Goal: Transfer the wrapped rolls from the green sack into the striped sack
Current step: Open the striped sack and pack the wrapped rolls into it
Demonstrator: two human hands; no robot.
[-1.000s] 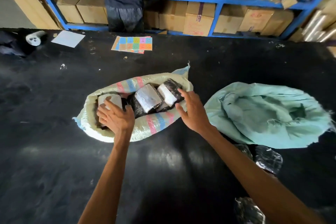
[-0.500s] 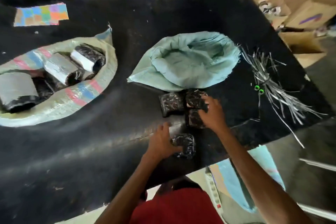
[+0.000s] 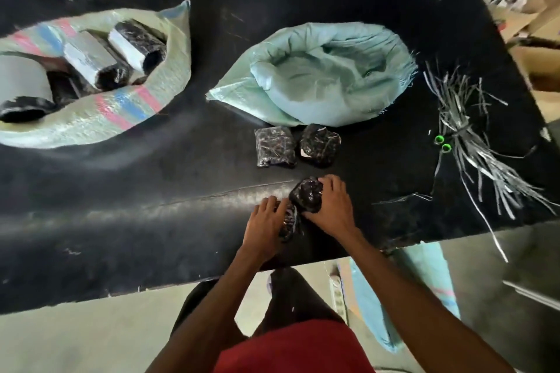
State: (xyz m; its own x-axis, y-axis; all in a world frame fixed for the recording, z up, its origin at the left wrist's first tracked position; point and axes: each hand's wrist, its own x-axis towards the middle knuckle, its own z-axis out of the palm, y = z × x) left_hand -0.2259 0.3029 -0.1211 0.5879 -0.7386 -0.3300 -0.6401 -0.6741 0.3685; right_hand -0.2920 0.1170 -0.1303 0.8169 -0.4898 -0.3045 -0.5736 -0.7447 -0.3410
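Since half a second ago we have drawn two rolls toward the table's near edge, away from the green sack (image 3: 327,76); the other two stay put below its mouth. Far left of the green sack, the striped sack (image 3: 100,106) lies open with several wrapped rolls (image 3: 91,62) inside; just below the green sack sit two loose rolls (image 3: 274,147); nearer us our left hand (image 3: 266,225) has its fingers curled over one roll (image 3: 288,222), and our right hand (image 3: 331,206) is clamped on another (image 3: 306,195). The green sack looks slack and emptied; we judge four rolls remain to move. No writing is legible on wraps or sacks.
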